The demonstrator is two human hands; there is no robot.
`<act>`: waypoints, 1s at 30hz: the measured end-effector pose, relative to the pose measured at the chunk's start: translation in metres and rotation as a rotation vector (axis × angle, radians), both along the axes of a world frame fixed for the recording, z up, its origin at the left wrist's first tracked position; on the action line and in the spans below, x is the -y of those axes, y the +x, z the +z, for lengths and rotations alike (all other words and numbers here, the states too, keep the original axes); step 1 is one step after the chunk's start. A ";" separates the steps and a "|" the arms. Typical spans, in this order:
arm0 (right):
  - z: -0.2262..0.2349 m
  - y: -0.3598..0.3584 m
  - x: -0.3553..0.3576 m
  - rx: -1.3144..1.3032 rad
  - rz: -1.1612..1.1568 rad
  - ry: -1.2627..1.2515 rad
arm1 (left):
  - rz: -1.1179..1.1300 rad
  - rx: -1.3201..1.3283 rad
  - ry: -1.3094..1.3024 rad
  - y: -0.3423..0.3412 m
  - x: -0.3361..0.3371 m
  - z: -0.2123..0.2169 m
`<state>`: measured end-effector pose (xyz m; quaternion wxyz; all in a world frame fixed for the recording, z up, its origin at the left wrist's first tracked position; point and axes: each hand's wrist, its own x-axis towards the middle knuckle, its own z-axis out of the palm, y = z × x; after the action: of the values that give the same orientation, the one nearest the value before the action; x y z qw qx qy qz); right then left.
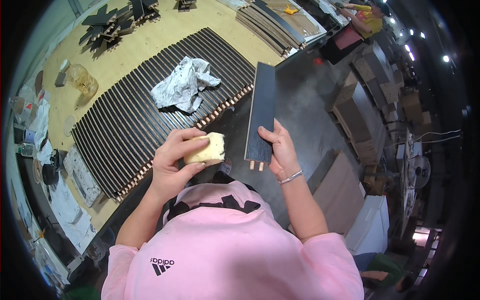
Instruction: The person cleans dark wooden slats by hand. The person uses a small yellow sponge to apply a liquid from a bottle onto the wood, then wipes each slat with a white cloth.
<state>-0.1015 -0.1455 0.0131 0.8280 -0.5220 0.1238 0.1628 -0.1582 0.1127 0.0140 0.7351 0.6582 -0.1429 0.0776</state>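
Between the fingers and thumb of my left hand is a yellow sponge block with dark smudges along its right edge. My right hand grips the lower end of a flat black wooden slat, held upright with two pale dowel pegs sticking out of its bottom end. The sponge and slat are a short distance apart. Behind my hands, a long row of black slats stands on edge, side by side, on the yellowish table. A crumpled, stained white cloth lies on top of that row.
A plastic jar of yellowish contents stands left of the row. Stacked black pieces lie at the table's far left, long boards at its far right. Stained papers line the left edge. Another person stands beyond; stacked panels sit right.
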 end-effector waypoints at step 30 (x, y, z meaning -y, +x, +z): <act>0.041 0.002 -0.040 0.091 0.226 -0.168 | 0.100 0.545 0.690 0.040 -0.003 0.025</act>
<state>-0.0996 -0.1059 0.0542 0.7626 -0.6070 0.0399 0.2201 -0.1185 0.1161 0.0386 0.4031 0.8267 -0.3172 0.2314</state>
